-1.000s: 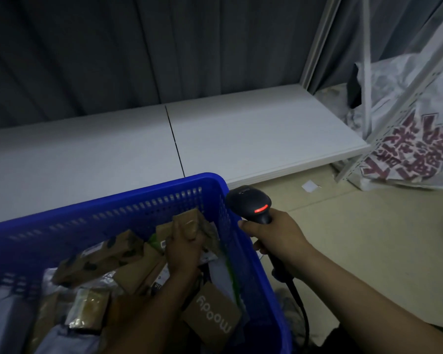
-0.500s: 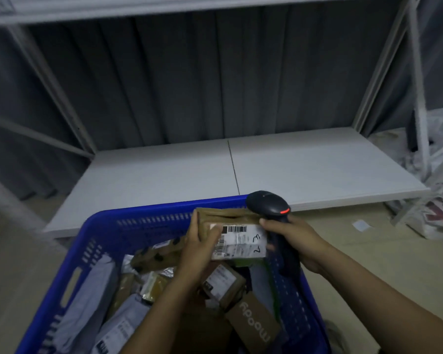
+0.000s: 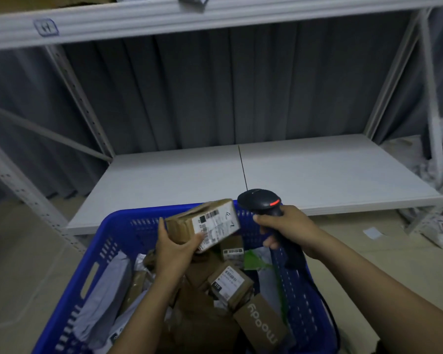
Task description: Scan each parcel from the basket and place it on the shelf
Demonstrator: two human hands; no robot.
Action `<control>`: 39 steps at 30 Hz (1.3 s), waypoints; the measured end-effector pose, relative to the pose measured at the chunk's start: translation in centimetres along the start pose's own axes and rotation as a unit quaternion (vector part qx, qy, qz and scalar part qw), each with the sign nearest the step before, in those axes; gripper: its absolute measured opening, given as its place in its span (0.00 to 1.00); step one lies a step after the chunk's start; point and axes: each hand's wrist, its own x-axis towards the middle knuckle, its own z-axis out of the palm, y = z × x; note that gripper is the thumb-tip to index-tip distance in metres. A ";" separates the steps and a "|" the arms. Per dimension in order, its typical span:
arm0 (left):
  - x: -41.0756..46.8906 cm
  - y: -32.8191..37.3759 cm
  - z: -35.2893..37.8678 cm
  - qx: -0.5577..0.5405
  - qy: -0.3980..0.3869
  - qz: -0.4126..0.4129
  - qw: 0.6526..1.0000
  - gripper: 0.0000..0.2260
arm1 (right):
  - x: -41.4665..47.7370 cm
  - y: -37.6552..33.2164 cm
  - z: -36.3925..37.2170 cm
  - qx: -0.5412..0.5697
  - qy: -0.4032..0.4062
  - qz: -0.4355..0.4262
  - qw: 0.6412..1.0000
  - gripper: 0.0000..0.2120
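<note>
The left hand (image 3: 175, 247) grips a brown cardboard parcel (image 3: 202, 223) from below and from its left end, thumb on the near face and fingers curled behind it. The parcel is held above the far part of the blue basket (image 3: 108, 241), tilted, with its white label turned up and toward the viewer. The label's print is blurred, though a handwritten mark shows near its right end.

The right hand (image 3: 289, 229) is closed around the handle of a black scanner (image 3: 262, 201), just right of the parcel over the basket's far right corner. A red light glows on the scanner's head, which sits close to the parcel's far right corner. Whether the two touch is hard to tell.

More parcels lie in the basket: a small labelled box (image 3: 230, 283), a box printed "moody" (image 3: 262, 325) near the right wall, grey mailer bags (image 3: 105, 290) along the left wall and a green-and-white bag (image 3: 260, 259).

Beyond the basket is the low white shelf (image 3: 317, 175), made of two boards meeting at a dark seam. A grey curtain (image 3: 215, 93) hangs behind it, and an upper shelf beam (image 3: 215, 14) crosses the top. A paper scrap (image 3: 372, 232) lies on the floor to the right.
</note>
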 end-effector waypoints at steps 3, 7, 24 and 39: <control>1.2 -0.1 -0.4 0.029 0.032 0.013 0.999 0.50 | -0.5 -0.5 -0.4 -0.040 -0.045 0.005 0.998 0.08; 2.1 0.0 -0.9 0.050 0.044 0.019 0.998 0.50 | -1.0 -0.9 -1.0 -0.064 -0.063 -0.001 0.996 0.10; 2.0 -1.0 -1.2 0.058 0.018 0.025 0.998 0.49 | -1.1 -1.0 -0.3 -0.060 -0.117 -0.001 0.991 0.13; -0.7 5.0 -2.5 -0.028 -0.041 0.109 0.993 0.31 | -2.4 -2.7 0.4 0.029 0.064 -0.096 0.993 0.08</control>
